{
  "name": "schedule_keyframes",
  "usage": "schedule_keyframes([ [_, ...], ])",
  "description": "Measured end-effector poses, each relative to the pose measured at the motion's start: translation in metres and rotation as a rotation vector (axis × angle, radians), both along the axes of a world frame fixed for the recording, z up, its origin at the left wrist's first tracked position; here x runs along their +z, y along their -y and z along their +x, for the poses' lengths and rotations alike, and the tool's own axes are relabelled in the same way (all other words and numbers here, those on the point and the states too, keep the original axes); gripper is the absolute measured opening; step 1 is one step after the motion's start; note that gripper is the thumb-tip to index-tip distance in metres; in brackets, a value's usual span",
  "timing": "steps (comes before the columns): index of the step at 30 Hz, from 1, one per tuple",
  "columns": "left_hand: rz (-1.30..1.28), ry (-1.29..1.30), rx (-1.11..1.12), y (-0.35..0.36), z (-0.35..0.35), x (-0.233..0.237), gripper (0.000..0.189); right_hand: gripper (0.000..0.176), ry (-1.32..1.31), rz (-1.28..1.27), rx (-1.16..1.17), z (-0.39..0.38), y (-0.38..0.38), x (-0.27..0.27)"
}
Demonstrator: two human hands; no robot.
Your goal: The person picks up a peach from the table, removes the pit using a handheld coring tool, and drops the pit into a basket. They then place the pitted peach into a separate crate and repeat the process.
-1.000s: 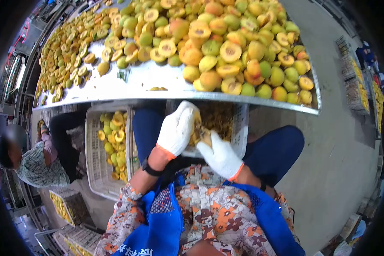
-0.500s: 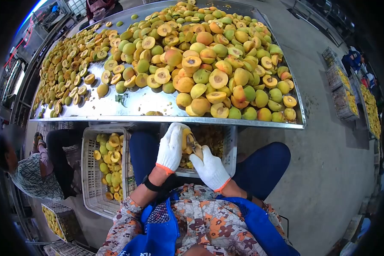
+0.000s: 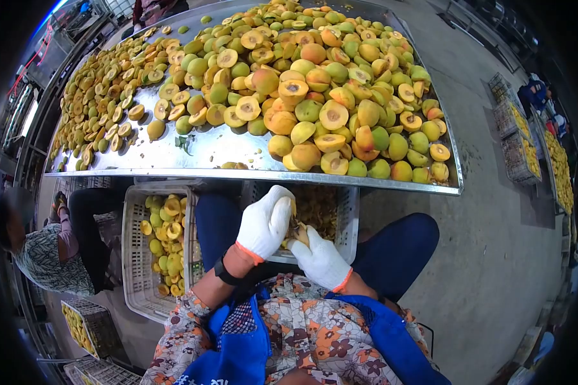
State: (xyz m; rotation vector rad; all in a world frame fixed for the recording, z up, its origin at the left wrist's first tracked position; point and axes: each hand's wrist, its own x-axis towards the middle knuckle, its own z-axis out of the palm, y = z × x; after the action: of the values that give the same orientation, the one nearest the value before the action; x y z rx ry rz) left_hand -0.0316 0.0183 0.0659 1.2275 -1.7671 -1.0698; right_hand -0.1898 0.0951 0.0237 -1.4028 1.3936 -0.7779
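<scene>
My left hand (image 3: 265, 222), in a white knitted glove with an orange cuff, is closed around a yellow peach half (image 3: 293, 206), mostly hidden by the fingers. My right hand (image 3: 324, 259), gloved alike, grips a small pitting tool (image 3: 300, 235) with a pale handle. Its dark metal end meets the fruit, though the exact contact is hidden. Both hands are above a pale crate (image 3: 348, 224) between my knees, which holds brownish-yellow scraps. In front, a metal table (image 3: 225, 151) bears a big heap of halved peaches (image 3: 333, 115), several with stones still showing.
To my left stands a crate (image 3: 130, 256) with yellow-green peach halves (image 3: 170, 231). A seated person (image 3: 54, 260) is beyond it. More filled crates stand lower left (image 3: 87, 327) and far right (image 3: 520, 154). The table's raised front edge (image 3: 366, 184) lies just beyond my hands.
My left hand has turned and shifted slightly right, so its fingers now cover more of the peach half. The tool is less visible now. The camera view has shifted slightly.
</scene>
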Motion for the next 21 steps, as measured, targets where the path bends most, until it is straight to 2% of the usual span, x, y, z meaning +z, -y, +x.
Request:
schedule_keyframes([
  [2,0.277,-0.080,-0.142,0.011,0.011,-0.007,0.032,0.038,-0.014,0.101,0.059,-0.002,-0.001,0.000],
  [4,0.339,-0.140,-0.184,0.020,0.016,-0.019,0.035,0.039,0.284,0.270,0.100,-0.002,-0.002,-0.007],
  [5,0.404,-0.198,-0.225,0.020,0.019,-0.024,0.037,0.039,0.340,0.247,0.090,-0.003,-0.001,-0.014],
  [6,0.452,-0.232,-0.160,0.020,0.017,-0.023,0.040,0.040,0.269,0.161,0.097,-0.004,0.003,-0.011],
  [7,0.348,-0.300,-0.161,0.020,0.016,-0.021,0.039,0.041,0.195,0.069,0.107,-0.006,0.011,-0.006],
  [9,0.247,-0.391,-0.010,0.014,0.004,-0.016,0.029,0.019,-0.019,-0.052,0.107,-0.007,0.019,-0.007],
  [10,0.193,-0.309,0.027,0.010,-0.001,-0.012,0.024,0.020,0.008,-0.086,0.085,-0.006,0.022,-0.007],
  [11,0.135,-0.230,0.065,0.008,-0.004,-0.010,0.021,0.016,-0.081,-0.247,0.128,-0.007,0.021,-0.013],
  [12,0.221,-0.259,0.074,0.013,0.001,-0.020,0.019,0.013,0.249,0.081,0.070,-0.003,0.025,0.001],
  [13,0.186,-0.215,0.041,0.017,0.005,-0.027,0.019,0.012,0.576,0.412,-0.005,0.001,0.025,0.018],
  [14,0.201,-0.185,-0.027,0.023,0.009,-0.029,0.019,0.010,0.773,0.544,0.002,-0.001,0.022,0.021],
  [15,0.212,-0.159,-0.091,0.026,0.012,-0.030,0.022,0.010,0.772,0.553,0.001,-0.004,0.021,0.020],
  [17,0.190,-0.225,-0.077,0.021,0.011,-0.033,0.023,0.011,0.889,0.717,0.035,-0.007,0.019,0.019],
  [18,0.157,-0.290,-0.072,0.020,0.010,-0.034,0.025,0.012,0.893,0.715,0.024,-0.006,0.021,0.023],
  [21,0.144,-0.260,0.027,0.014,0.003,-0.040,0.026,0.010,0.917,0.721,0.068,-0.007,0.020,0.014],
])
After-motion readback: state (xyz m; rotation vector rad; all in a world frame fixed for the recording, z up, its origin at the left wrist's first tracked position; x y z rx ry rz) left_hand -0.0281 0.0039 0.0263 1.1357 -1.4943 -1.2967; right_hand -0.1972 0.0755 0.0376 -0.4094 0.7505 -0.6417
